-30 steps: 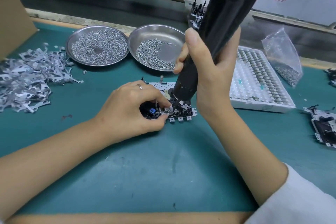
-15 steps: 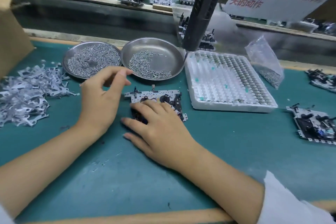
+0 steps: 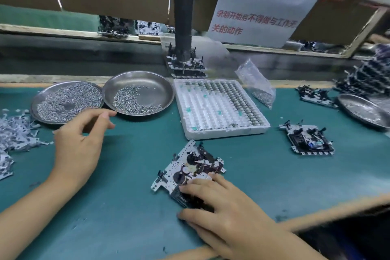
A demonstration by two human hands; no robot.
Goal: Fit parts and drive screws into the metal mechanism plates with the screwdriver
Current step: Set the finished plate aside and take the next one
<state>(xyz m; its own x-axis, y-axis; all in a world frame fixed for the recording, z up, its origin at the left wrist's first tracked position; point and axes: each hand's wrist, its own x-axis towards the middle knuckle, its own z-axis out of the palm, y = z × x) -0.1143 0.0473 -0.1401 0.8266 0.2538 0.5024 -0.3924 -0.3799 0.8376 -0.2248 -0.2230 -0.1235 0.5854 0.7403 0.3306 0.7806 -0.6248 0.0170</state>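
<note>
A white metal mechanism plate [image 3: 185,167] with black parts lies turned at an angle on the green mat. My right hand [image 3: 221,207] rests flat on its near end, fingers straight. My left hand [image 3: 78,143] hovers over the mat near the two steel dishes, fingers loosely curved and holding nothing. The black powered screwdriver [image 3: 183,17] hangs free at the back, untouched by either hand. One dish [image 3: 67,101] is full of screws; the other dish [image 3: 143,91] holds fewer.
A white foam tray [image 3: 219,112] of small parts sits behind the plate. A second mechanism [image 3: 308,139] lies right, with more mechanisms and another dish [image 3: 363,110] beyond. Loose metal stampings [image 3: 14,135] are piled left. A bag of screws [image 3: 259,88] stands behind the tray.
My right hand let go of the screwdriver, which swung up to hang free, then slid the mechanism plate right and toward me while turning it. My left hand left the plate and moved toward the dishes.
</note>
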